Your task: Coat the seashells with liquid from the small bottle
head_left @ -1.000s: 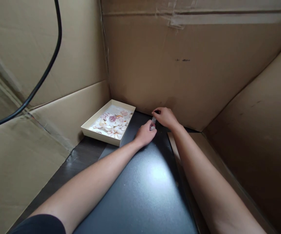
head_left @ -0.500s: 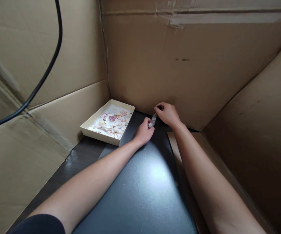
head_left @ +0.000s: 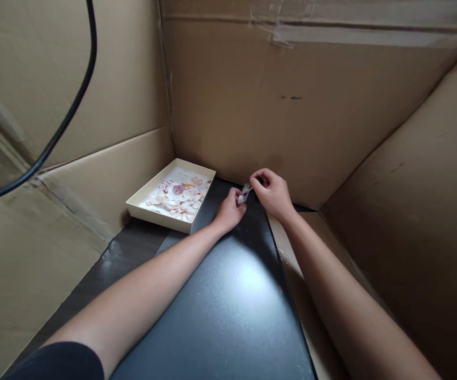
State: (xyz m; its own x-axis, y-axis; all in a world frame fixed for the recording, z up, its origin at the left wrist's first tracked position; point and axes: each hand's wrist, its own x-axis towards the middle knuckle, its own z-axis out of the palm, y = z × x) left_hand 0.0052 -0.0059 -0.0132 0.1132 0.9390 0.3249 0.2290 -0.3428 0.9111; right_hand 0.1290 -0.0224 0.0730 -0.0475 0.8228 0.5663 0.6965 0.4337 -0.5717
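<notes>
My left hand [head_left: 231,210] is closed at the far end of the dark tabletop, with a small rounded white piece [head_left: 240,199], shell-like in look, between its fingers. Just beyond it, a pale, uneven strip [head_left: 246,188] spans the short gap to my right hand [head_left: 270,189]. The right thumb and forefinger are pinched together at the strip's upper end; what exactly they grip is too small to make out. Left of my hands, a shallow cream tray [head_left: 159,218] holds several seashells [head_left: 178,190], white and purple-pink.
Cardboard walls [head_left: 220,105] enclose the dark tabletop [head_left: 212,316] at the back and both sides. A flat cardboard piece [head_left: 281,232] lies under my right forearm. A black cable [head_left: 81,100] hangs at upper left.
The pale strip between my hands now slants more toward the right fingertips. The right hand has come slightly lower and closer to the left; the whole view has shifted a little.
</notes>
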